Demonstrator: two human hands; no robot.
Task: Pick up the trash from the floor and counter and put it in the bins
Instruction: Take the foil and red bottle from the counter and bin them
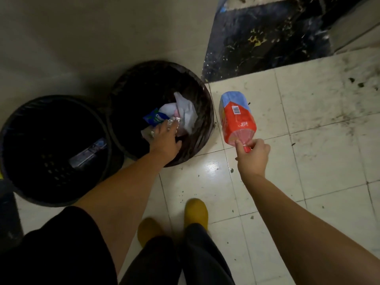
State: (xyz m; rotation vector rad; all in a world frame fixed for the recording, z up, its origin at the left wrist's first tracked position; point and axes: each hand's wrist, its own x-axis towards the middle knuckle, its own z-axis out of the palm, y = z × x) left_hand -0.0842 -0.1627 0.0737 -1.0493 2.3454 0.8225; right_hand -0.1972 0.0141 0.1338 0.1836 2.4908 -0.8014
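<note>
Two round black bins stand side by side against the wall. The right bin [205, 103] holds white crumpled paper [186, 112] and a blue wrapper [154, 118]. My left hand [164, 138] reaches over its rim, fingers closed on crumpled silver foil [173, 121]. The left bin [22, 112] holds a clear plastic bottle [88, 153]. My right hand [254, 154] grips the red cap end of a plastic bottle with a red and blue label [236, 118], held over the floor just right of the right bin.
White floor tiles [308, 140] are dirty, with small dark specks scattered about. A dark marble slab [267, 38] rises at the back right. My feet in yellow shoes [195, 210] stand below the bins. A beige wall runs behind the bins.
</note>
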